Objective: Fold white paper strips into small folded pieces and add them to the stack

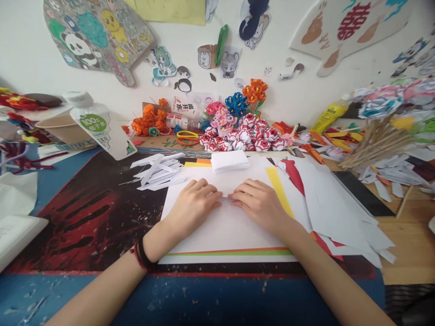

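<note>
My left hand (201,201) and my right hand (254,199) meet over a stack of large paper sheets (217,231), the top one white. Thumbs and fingertips of both hands are pinched on a piece of white paper (225,194), whose outline blends into the sheet below. A small gap separates the two sets of fingertips. Just beyond them lies a small stack of white paper slips (230,161). Loose white paper strips (158,170) are heaped to the left of it. Yellow, orange and green sheet edges show under the top sheet.
Red-and-white paper flowers (249,136) crowd the back, beside orange flowers (149,121). A white bottle (102,127) leans at back left. White paper scraps (340,208) spread at right, near flowers on sticks (369,131). A dark red-and-black mat (102,217) covers the blue table (238,299).
</note>
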`<state>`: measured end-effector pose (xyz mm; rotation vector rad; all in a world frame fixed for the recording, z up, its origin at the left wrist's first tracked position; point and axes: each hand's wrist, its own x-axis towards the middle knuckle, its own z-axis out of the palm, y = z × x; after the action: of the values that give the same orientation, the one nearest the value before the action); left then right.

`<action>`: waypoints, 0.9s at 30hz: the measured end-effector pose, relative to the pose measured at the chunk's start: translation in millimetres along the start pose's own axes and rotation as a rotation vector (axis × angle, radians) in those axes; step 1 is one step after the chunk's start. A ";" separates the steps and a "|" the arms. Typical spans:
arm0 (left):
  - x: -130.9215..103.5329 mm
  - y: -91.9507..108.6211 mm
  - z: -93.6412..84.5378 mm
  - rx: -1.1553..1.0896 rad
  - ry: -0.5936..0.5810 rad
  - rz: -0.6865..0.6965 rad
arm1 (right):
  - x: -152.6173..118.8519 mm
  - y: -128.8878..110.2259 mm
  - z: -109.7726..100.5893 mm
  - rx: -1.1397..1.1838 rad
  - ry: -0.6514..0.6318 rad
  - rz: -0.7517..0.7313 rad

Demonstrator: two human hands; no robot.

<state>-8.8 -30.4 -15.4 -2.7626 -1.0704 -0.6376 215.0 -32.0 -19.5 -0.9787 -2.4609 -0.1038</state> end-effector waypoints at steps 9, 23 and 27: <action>-1.3 6.1 -2.1 0.086 -0.049 0.047 | -2.8 -1.4 0.5 -0.070 -0.029 -0.015; -2.4 6.0 -2.6 0.108 -0.102 0.094 | -3.3 -2.7 2.0 -0.081 -0.049 0.007; -2.8 5.8 -2.1 0.121 -0.101 0.110 | -3.2 -2.5 2.4 -0.077 -0.054 0.020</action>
<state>-7.6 -37.0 -14.4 -2.7502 -0.9342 -0.4089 214.4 -35.3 -22.8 -1.0510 -2.5121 -0.1683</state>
